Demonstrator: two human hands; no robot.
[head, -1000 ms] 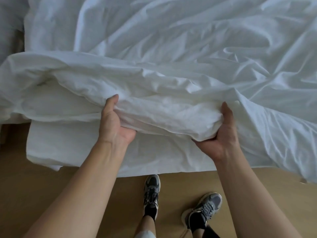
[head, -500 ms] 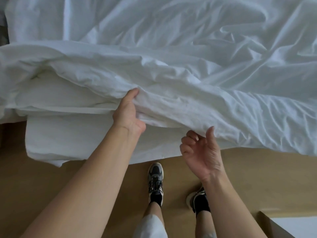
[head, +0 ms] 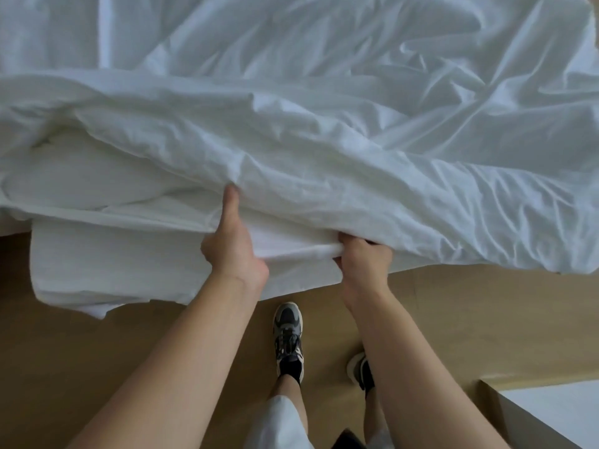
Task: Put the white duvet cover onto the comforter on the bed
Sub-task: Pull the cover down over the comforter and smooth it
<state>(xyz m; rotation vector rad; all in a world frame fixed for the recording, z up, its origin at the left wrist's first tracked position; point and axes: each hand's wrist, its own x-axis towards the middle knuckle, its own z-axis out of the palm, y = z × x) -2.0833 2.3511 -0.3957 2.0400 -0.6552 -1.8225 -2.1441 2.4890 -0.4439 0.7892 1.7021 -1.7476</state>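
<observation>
Now the 2 hands hold the near edge of the white duvet cover [head: 324, 163], which lies crumpled on the bed [head: 48, 30]. The left hand [head: 233, 251] pinches it and the right hand [head: 363, 260] clenches a rolled bit, likely to tug it over the comforter [head: 81, 186].

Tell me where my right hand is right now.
In the head view the right hand is just right of centre, gripping a rolled edge of the white bedding at the bed's near side, beside the left hand.
</observation>
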